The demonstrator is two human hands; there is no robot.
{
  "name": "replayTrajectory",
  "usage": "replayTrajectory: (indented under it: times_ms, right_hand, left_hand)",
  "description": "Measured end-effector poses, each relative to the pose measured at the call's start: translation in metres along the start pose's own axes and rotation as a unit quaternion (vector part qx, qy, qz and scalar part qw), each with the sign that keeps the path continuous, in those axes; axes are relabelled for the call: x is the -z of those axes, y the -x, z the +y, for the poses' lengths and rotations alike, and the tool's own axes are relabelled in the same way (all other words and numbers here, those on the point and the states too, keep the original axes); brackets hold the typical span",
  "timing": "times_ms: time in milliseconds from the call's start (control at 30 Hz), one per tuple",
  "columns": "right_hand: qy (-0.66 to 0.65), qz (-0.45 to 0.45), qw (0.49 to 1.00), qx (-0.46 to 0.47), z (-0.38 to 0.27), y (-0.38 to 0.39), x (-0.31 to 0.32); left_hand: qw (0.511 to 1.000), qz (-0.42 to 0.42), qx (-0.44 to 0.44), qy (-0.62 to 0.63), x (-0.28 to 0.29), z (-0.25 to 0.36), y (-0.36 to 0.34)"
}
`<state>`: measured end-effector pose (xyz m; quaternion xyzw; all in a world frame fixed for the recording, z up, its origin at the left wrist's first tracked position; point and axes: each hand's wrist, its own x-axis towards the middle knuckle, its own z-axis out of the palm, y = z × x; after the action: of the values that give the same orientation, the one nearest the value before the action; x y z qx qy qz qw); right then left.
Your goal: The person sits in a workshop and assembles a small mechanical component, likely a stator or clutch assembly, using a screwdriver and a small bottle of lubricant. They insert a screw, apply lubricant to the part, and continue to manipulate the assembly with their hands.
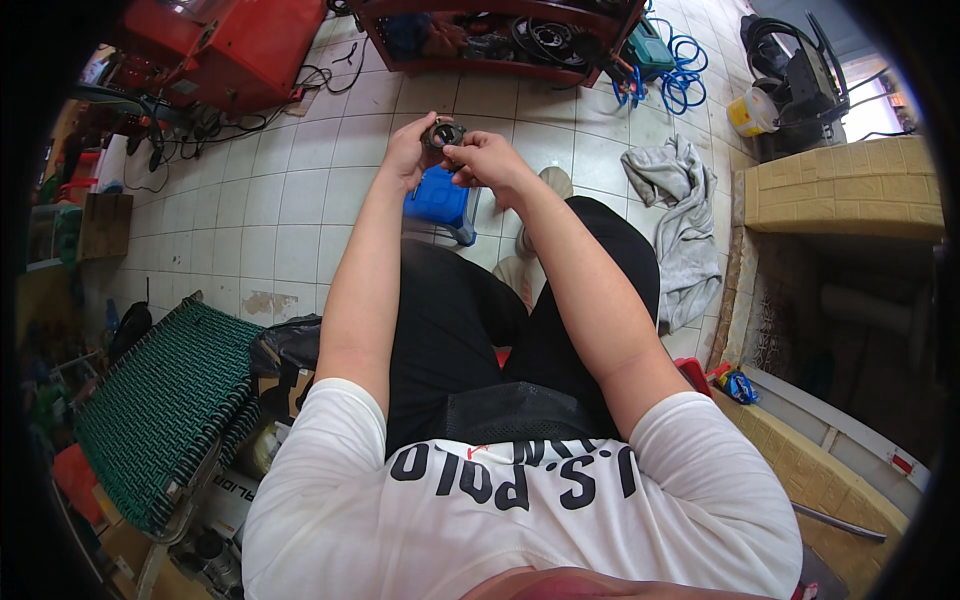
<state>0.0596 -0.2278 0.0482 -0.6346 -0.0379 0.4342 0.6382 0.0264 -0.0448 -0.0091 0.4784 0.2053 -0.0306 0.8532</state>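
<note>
In front of me, above a blue plastic box or stool (pixel 440 203), I hold up a small dark round part (pixel 445 134) with a ring-like rim. Its exact kind is too small to make out. My left hand (pixel 407 152) is closed around the part's left side. From the right, my right hand (pixel 487 160) has its thumb and fingers pinched at the part's lower right edge. Whether those right fingers hold anything smaller is hidden.
A grey cloth (pixel 683 235) lies on the tiled floor to the right. Ahead stands a red tool cart (pixel 480 65), with a coiled blue hose (pixel 684 75) beside it. A red machine (pixel 235 50) trails cables at far left; a green woven lounger (pixel 165 405) is nearer.
</note>
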Motion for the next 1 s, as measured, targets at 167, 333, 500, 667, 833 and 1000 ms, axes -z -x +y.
replayTrajectory:
  times_ms: [167, 333, 500, 667, 833, 1000]
  right_hand:
    - [0.007, 0.002, 1.0, 0.011, 0.006, -0.004, 0.002]
    - [0.023, -0.001, 1.0, 0.013, 0.007, -0.005, 0.002]
    - [0.027, -0.002, 1.0, 0.012, 0.007, -0.006, 0.002]
    - [0.03, -0.007, 0.999, 0.014, 0.006, -0.005, 0.002]
    - [0.031, -0.009, 0.999, 0.023, 0.006, -0.005, 0.002]
    - [0.05, 0.022, 0.997, 0.049, 0.005, -0.003, 0.005]
  left_hand:
    - [0.995, 0.068, 0.02, -0.063, -0.012, 0.004, 0.006]
    - [0.997, 0.036, 0.012, -0.07, -0.007, 0.002, 0.004]
    - [0.998, -0.007, 0.014, -0.061, 0.002, -0.001, -0.001]
    - [0.998, -0.037, 0.024, -0.042, 0.009, -0.003, -0.004]
    - [0.998, -0.024, 0.018, -0.06, 0.003, 0.0, 0.0]
    - [0.994, 0.027, 0.026, -0.098, -0.004, -0.002, 0.002]
